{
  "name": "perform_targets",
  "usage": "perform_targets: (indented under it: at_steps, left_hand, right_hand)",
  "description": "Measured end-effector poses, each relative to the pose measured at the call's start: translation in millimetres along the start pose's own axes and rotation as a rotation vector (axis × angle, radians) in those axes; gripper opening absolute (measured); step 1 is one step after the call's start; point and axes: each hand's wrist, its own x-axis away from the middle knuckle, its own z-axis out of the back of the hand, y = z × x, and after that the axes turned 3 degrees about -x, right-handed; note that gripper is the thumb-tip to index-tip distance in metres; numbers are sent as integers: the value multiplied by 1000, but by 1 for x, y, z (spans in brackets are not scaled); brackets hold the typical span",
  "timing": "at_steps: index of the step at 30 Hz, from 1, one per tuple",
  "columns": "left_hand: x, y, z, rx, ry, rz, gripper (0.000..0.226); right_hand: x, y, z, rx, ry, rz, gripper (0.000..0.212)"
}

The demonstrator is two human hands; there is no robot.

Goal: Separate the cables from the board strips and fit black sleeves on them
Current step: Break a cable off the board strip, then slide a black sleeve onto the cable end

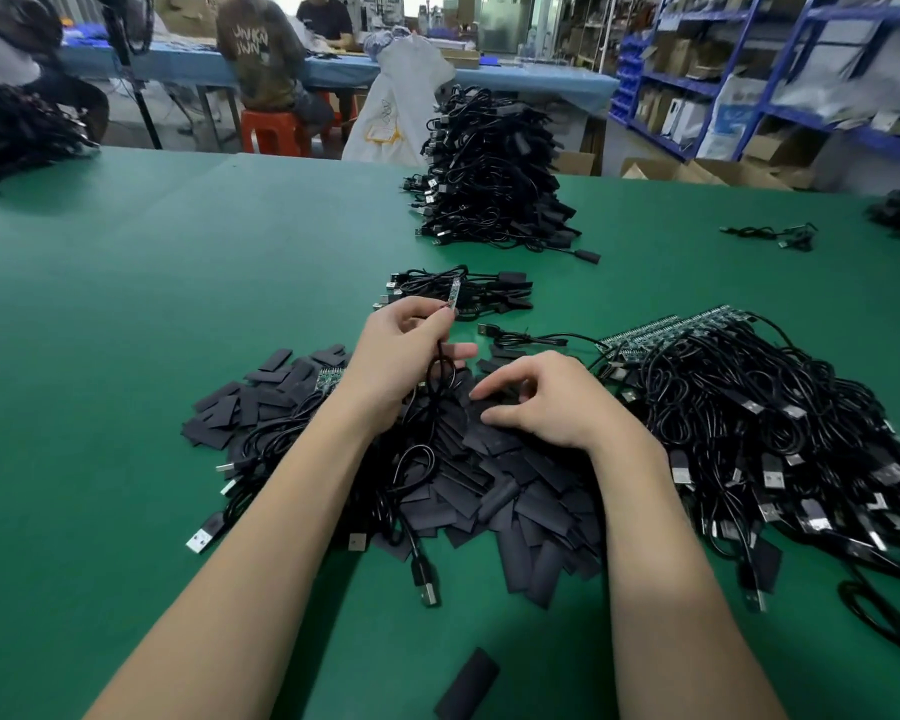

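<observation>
Cables with small circuit boards at their ends are what we are working on, and one separated cable (pixel 440 371) is pinched in our left hand (pixel 404 350), its little green board (pixel 453 295) sticking up above the fingertips while the cord loops down over the heap of flat black sleeves (pixel 494 475) on the green tabletop (pixel 126 283). Our right hand (pixel 552 402) rests on that heap with fingers loosely curled, feeling for a sleeve; we cannot tell whether it has one pinched yet. To the right lie the board strips (pixel 671 330) with a tangle of cables still attached (pixel 759 433); ahead sit a small finished bundle (pixel 463 291) and a tall stack of sleeved cables (pixel 489 174). We judge the risks to be picking two stuck sleeves at once, snagging the hanging loop on loose cords in the heap, or bending the board's solder joint if it is forced into a flattened sleeve. No containers stand on the tabletop; everything lies in open piles.
</observation>
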Motion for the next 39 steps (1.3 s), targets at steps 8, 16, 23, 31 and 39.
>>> perform_targets:
  at_steps: [8, 16, 23, 31, 39]
  left_hand:
    - [4, -4, -3, -194, -36, -121, 14]
    - [9, -4, -9, -259, -55, -182, 10]
    - [11, -3, -8, -356, -89, -255, 10]
    - [11, -3, -6, -353, -102, -283, 8]
    - [9, -6, -5, -310, -112, -300, 6]
  right_hand:
    - [2, 4, -4, -380, 300, 21, 10]
    - [7, -13, 1, -1066, 355, -58, 14]
    - [8, -12, 5, -1222, 364, -32, 22]
    - [5, -10, 6, -1360, 429, -7, 17]
    - [6, -10, 7, -1390, 455, 26, 15]
